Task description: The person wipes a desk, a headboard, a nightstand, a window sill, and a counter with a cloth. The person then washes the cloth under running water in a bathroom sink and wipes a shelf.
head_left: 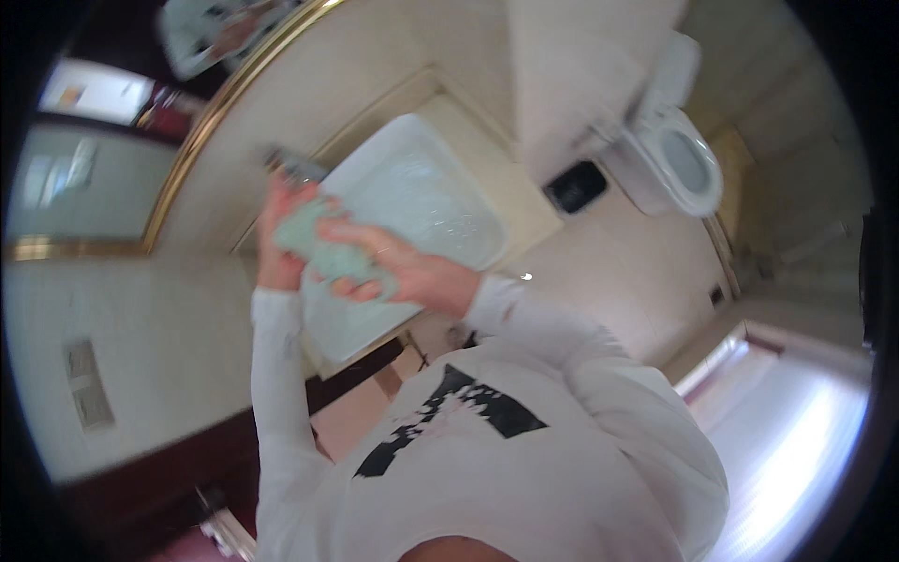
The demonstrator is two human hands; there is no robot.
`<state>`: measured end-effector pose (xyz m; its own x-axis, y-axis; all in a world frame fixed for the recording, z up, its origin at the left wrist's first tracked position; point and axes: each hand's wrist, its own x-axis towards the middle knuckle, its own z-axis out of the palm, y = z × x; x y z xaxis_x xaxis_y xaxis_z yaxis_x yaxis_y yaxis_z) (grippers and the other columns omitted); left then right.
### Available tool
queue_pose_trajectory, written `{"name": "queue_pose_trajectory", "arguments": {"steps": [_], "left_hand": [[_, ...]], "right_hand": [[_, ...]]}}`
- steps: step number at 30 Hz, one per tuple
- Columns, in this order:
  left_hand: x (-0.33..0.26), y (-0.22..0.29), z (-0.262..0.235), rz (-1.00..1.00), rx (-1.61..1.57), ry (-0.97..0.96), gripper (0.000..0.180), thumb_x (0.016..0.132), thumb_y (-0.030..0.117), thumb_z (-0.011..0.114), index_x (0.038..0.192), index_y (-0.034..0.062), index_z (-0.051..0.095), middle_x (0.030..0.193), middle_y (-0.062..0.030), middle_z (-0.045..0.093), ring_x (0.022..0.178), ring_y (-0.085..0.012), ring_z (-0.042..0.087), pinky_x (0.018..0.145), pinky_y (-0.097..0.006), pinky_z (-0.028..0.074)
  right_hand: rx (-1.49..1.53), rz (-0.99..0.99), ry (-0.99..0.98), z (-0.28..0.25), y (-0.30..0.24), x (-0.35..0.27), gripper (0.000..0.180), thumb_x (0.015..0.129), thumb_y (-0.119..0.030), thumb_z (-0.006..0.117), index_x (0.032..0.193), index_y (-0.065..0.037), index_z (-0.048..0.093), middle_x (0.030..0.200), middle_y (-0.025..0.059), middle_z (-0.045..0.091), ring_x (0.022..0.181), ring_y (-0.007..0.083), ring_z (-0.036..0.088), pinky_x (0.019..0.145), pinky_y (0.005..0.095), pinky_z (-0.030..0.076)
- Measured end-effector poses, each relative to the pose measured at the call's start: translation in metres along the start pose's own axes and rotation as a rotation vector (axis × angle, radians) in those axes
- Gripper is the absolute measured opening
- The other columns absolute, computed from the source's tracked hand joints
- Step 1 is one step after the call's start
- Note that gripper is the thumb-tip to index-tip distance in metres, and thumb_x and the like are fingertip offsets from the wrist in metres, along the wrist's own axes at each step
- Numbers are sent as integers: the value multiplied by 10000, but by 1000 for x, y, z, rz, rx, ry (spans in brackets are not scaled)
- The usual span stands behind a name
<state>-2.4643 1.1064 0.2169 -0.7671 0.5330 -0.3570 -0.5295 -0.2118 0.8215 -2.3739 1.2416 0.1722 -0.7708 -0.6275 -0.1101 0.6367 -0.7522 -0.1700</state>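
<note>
Green cloth (323,245) above basin rim (351,351)

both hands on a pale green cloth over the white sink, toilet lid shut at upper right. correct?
Not quite: in the head view the toilet lid is up, with the seat and bowl open. The rest holds: left hand and right hand both grip the pale green cloth over the white sink.
</note>
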Motion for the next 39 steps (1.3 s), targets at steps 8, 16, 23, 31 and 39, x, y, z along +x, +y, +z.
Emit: {"name": "queue_pose_trajectory", "arguments": {"steps": [8,16,23,31,39], "left_hand": [[28,-29,-30,215,328,379,211,727,147,676,599,49,541,675,-53,577,599,-152,536,556,-298,429],[53,-84,-53,463,119,722,258,728,132,669,565,21,503,661,-93,586,565,-173,517,531,-318,422],[59,-123,-74,392,-385,883,362,908,301,560,640,101,419,713,-97,577,651,-210,532,617,-346,457],[41,-169,-119,125,-676,619,396,896,437,571,918,43,552,931,-111,599,873,-275,588,766,-416,504],[-9,-116,-77,184,-48,376,556,828,251,712,1249,28,427,1167,-95,547,1069,-222,553,915,-428,469]], "right_hand": [[-369,-101,366,-23,9,26,482,829,-481,621,982,-37,513,685,80,546,367,109,444,291,226,290],[-550,-457,655,-75,42,62,462,839,-475,606,793,-23,525,557,47,498,345,110,418,310,268,311],[-869,-827,740,-129,67,84,471,864,-448,584,831,20,542,551,56,515,417,152,491,376,302,381],[-1653,-716,772,-153,56,69,497,776,-431,692,1008,-15,550,883,163,601,776,359,618,670,446,494],[-1700,-614,527,-107,30,38,632,715,-381,774,1165,-50,479,1016,107,590,842,256,627,627,389,515]]}}
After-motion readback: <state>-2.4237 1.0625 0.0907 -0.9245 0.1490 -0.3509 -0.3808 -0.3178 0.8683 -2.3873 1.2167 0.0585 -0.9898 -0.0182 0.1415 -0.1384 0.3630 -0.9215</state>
